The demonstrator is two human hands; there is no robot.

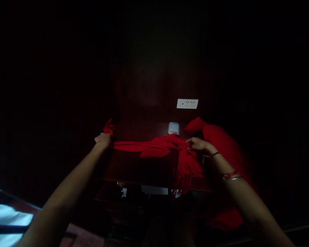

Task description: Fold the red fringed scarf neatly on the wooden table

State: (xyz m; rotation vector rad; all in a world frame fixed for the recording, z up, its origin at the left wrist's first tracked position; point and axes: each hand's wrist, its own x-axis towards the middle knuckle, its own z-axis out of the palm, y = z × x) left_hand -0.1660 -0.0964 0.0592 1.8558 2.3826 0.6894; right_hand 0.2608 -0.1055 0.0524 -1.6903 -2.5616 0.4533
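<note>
Red cloth [154, 146], soft and probably a fringed scarf, lies stretched across a dark wooden table [134, 168] in a very dim room. The left hand [103, 139] is closed into a fist round one end of the cloth at the table's far left corner. The right hand [199, 144] rests with its fingers drawn together on the bunched middle; we cannot tell whether it pinches a fold or only presses on it. Beyond the right hand, more of the cloth heaps up and spills over the table's right edge, and a fringed end [182, 181] hangs over the near edge. Bangles [230, 175] circle the right wrist.

We judge the fabric light, limp and not fragile. It will sag wherever it is unsupported and slide readily on the polished wood, so it is best held at the ends or along a gathered fold, not by the fringe.

A white socket plate [187, 103] sits on the wall behind. A small pale card [173, 128] lies on the table just beyond the cloth, and a lower shelf [154, 189] holds pale scraps.
</note>
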